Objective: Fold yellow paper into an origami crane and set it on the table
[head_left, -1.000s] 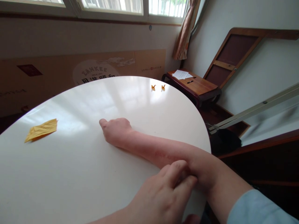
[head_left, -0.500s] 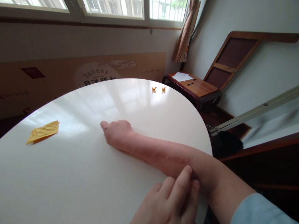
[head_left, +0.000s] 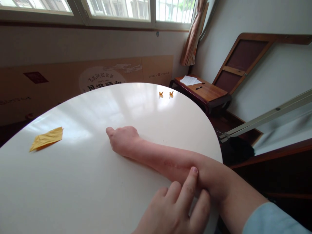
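My right forearm (head_left: 170, 161) lies across the white round table, with a pale blue sleeve at the elbow. At its end my right hand (head_left: 123, 139) rests on the tabletop as a closed fist, thumb side out, and no object shows in it. From the bottom edge comes my left hand (head_left: 176, 208), its fingers apart. One outstretched fingertip touches the inner forearm by a reddish streak. Off to the left lies a creased piece of yellow paper (head_left: 47, 139), apart from both hands. Two small orange folded-paper birds, one bird (head_left: 161, 94) left of the other bird (head_left: 171, 94), stand near the far edge.
The white table (head_left: 73, 188) has a curved rim. Behind it a large printed cardboard sheet (head_left: 156, 73) leans under the window. At the right stand a low wooden table (head_left: 212, 92) with papers (head_left: 189, 80) and a dark pen-like item, and a pale metal bar (head_left: 263, 117).
My left hand's extended finger has shifted slightly up and left along the forearm, and its fingers have spread. My right arm stays in place. The view has tilted very slightly.
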### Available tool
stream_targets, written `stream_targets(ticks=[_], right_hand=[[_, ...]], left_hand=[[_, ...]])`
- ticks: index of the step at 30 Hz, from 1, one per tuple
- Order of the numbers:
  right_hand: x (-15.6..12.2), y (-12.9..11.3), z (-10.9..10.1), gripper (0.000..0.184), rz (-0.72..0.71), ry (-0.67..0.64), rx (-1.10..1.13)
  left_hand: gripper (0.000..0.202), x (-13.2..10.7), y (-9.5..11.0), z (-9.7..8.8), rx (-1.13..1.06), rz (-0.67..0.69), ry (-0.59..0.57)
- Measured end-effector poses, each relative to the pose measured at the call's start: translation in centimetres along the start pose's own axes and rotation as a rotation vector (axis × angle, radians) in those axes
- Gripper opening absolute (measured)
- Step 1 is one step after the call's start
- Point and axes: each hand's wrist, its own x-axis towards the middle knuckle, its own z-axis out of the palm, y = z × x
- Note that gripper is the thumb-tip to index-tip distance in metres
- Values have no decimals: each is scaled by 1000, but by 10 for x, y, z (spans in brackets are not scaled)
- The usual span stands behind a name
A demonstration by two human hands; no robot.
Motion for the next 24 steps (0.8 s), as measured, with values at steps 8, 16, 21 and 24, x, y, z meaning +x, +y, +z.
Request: stream_targets(ticks=[8,16,21,24], right_hand=[[0,0,-1,31,1,11,-13],[0,0,-3,31,-2,7,-4],[-1,0,-5,35,4,-14,-7],[0,0,-4,36,2,-13,-19]], left_hand=[[29,-3,2,-6,71,39,20],[28,-5,4,-8,26,46,51],[29,-5,6,-6,-12,53,79],[24,-2,7,-4,-20,44,124]])
